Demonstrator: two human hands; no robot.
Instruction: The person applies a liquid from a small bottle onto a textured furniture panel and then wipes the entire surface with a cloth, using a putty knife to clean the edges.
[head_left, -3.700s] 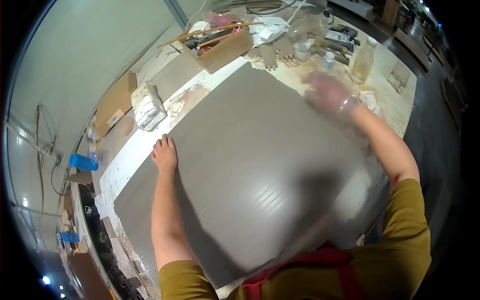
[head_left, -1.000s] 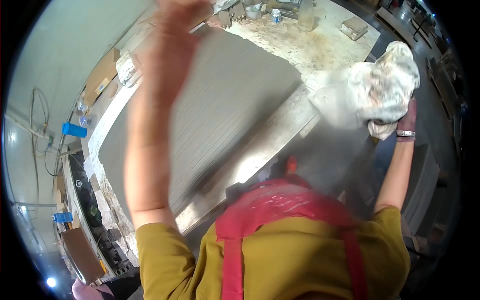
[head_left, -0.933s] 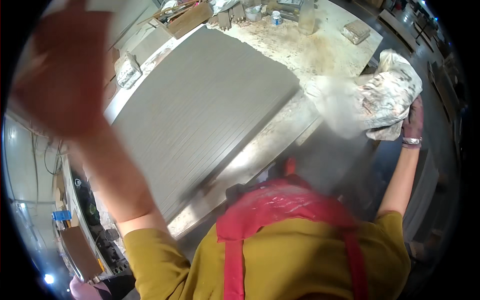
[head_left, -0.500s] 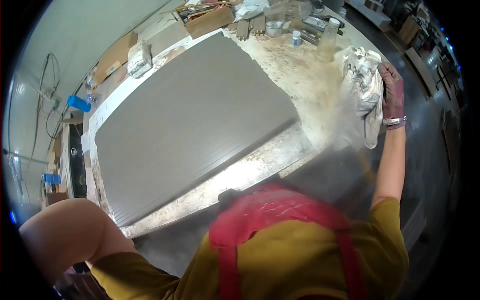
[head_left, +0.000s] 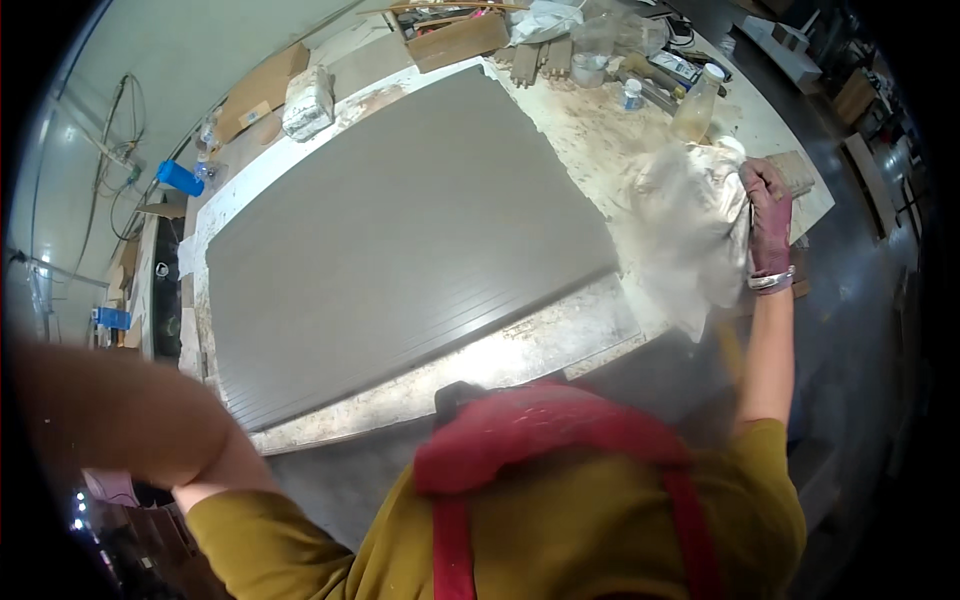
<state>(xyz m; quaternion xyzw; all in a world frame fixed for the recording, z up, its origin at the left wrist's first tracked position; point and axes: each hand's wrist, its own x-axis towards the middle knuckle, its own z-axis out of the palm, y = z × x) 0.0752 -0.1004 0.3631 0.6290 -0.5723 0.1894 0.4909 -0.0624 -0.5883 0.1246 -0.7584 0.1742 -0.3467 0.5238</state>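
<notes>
My right hand (head_left: 768, 205), in a dusty dark pink glove, is closed on a white rag (head_left: 695, 225) at the right end of the table. The rag hangs over the near edge and is smeared by motion, with a pale dusty haze around it. My left arm (head_left: 130, 415) is raised and bent at the left, close and blurred; its hand is outside the picture. In front of me lies a large flat grey panel (head_left: 400, 240) with fine parallel lines near its front edge. Neither hand touches it.
The table (head_left: 560, 335) is stained and dusty. Along its back stand a cardboard box (head_left: 460, 42), a wrapped white packet (head_left: 307, 105) and a clear plastic cup (head_left: 588, 68). A bottle (head_left: 697, 105) and a small white jar (head_left: 632, 95) stand near the rag. A block (head_left: 793, 172) lies beyond my right hand.
My right hand has moved slightly left and lower with the rag, which has swung out over the table. My left arm has come closer and blurs. The view has shifted a little.
</notes>
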